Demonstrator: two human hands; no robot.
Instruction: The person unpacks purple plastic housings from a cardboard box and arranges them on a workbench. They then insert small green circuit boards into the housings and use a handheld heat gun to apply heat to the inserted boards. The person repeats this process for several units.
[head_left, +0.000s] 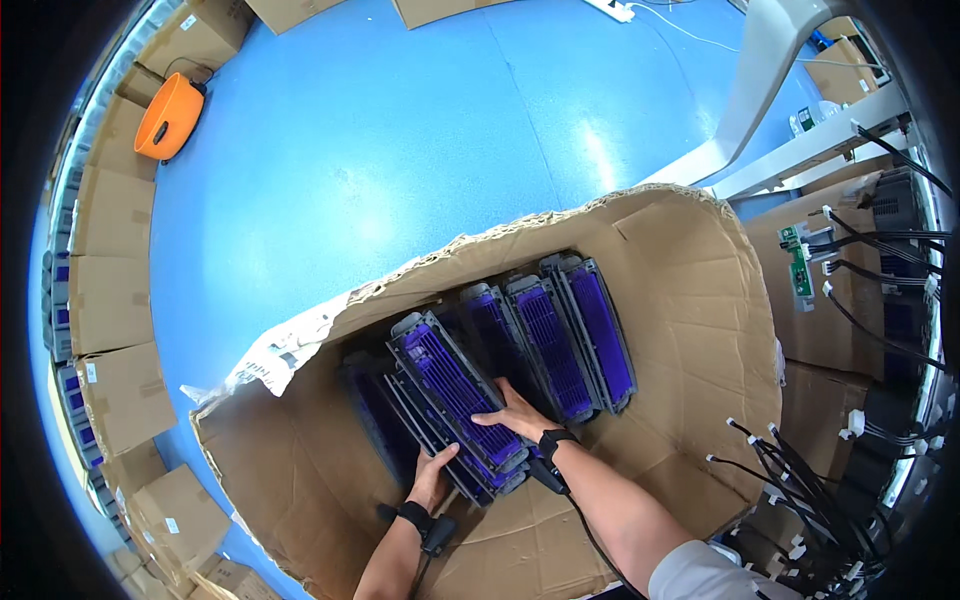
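Note:
Inside a large open cardboard box (pixel 690 300), several long dark grey panels with purple slotted faces stand and lean side by side. My right hand (pixel 515 412) grips the right edge of the nearest slotted panel (pixel 445 375), its thumb on the purple face. At the lower left edge of the same stacked bunch, my left hand (pixel 430 478) is closed, thumb up; its other fingers are hidden. Another purple panel (pixel 552 340) and a further one (pixel 600 325) lean to the right. A darker panel (pixel 380 415) sits to the left, partly in shadow.
The box's far rim is torn and ragged. Closed cartons (pixel 115 300) line the left side, with an orange bucket (pixel 170 117) on the blue floor (pixel 380 130). Black cables with white plugs (pixel 790 470) hang at the right, near a pale metal frame (pixel 760 90).

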